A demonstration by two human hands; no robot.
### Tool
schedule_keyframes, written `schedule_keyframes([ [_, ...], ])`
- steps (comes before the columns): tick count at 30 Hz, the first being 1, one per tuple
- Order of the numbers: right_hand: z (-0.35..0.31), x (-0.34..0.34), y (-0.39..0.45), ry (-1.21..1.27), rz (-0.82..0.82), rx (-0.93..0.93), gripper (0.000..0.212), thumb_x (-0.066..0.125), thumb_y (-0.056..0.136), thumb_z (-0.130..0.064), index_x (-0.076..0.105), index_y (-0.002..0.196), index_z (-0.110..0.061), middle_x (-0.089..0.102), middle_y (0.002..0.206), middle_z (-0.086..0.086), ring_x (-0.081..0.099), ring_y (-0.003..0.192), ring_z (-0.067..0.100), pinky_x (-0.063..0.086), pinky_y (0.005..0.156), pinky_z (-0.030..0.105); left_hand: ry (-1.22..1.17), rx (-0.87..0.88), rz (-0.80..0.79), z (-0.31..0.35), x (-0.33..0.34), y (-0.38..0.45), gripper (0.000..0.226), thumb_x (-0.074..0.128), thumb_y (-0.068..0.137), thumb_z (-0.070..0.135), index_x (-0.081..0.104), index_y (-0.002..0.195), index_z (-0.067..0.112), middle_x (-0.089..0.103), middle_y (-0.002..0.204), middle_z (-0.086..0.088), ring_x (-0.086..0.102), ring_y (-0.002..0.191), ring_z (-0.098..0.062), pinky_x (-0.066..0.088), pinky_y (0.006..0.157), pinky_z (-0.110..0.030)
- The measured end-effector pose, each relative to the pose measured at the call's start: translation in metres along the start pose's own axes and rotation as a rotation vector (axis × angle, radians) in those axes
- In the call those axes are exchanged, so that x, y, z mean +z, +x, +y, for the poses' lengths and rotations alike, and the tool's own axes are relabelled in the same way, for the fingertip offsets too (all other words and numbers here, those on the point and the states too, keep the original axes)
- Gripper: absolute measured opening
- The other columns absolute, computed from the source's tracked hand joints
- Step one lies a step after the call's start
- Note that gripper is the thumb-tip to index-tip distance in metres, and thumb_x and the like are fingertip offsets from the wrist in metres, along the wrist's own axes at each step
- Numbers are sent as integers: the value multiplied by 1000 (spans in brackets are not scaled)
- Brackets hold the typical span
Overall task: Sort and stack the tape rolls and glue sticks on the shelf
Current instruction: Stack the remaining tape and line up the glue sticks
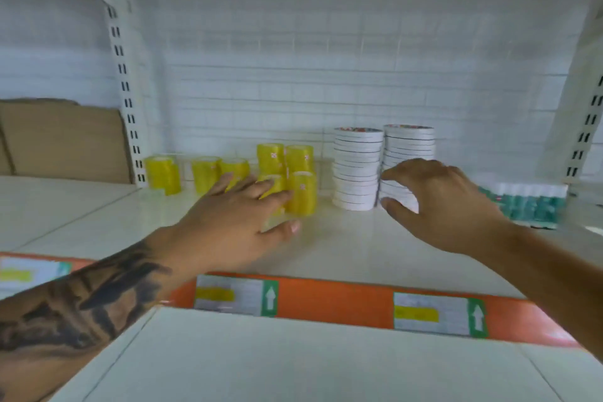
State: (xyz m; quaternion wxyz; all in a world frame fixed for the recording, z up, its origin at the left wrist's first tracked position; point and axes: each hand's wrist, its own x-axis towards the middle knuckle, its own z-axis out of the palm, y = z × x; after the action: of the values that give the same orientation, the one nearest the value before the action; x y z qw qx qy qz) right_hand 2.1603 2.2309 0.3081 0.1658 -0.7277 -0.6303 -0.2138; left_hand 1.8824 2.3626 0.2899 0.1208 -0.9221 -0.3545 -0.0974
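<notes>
On the white shelf, far back by the wall, stand the tape rolls. Yellow rolls sit left of centre: a two-high cluster, with three more packs in a row further left. Right of them rise two white stacks of flat rolls, side by side and touching or nearly so. Far right, a row of teal-and-white glue sticks stands near the shelf upright, blurred.

The left hand reaches in with fingers spread and straight, fingertips against or just in front of the lower yellow rolls; it holds nothing, and whether it actually touches them I cannot tell. The right hand curves round the lower part of the right-hand white stack, thumb low and fingers higher, in a wide grip; contact looks likely but blur hides it.

Along the near edge runs an orange strip with price labels. Cardboard leans at far left.
</notes>
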Motion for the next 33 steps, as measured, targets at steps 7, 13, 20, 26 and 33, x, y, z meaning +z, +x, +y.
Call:
schedule_keyframes([
  [7,-192,37,55,-1,-227,-143,95,6,73,-93,35,152,-48,37,160,-6,35,147,18,33,119,43,-38,-201,-4,-175,1,-107,93,-11,77,89,14,157,50,11,171,8,6,157,-15,2,127,-50],
  [13,-331,74,98,76,-280,-264,97,0,72,-96,26,154,-52,28,165,-7,25,153,15,28,122,40,-65,-364,-11,-298,22,-205,82,3,86,83,20,157,47,13,171,6,7,158,-18,3,127,-50],
  [20,-449,106,145,150,-351,-352,97,10,68,-97,28,153,-53,30,164,-8,24,151,12,25,123,36,-176,-526,75,-401,48,-293,81,-2,82,86,26,151,53,27,166,11,14,157,-14,7,126,-53],
  [26,-544,120,203,157,-391,-506,84,26,79,-87,29,154,-50,28,163,-12,22,151,10,26,122,35,-166,-617,101,-476,56,-333,75,-1,83,86,41,137,54,37,160,14,23,154,-19,13,125,-53],
  [33,-660,161,298,193,-384,-656,96,20,67,-100,28,151,-53,34,160,-15,31,146,14,33,118,41,-132,-743,92,-595,49,-344,88,4,80,87,41,149,46,38,161,9,26,152,-11,14,125,-52],
])
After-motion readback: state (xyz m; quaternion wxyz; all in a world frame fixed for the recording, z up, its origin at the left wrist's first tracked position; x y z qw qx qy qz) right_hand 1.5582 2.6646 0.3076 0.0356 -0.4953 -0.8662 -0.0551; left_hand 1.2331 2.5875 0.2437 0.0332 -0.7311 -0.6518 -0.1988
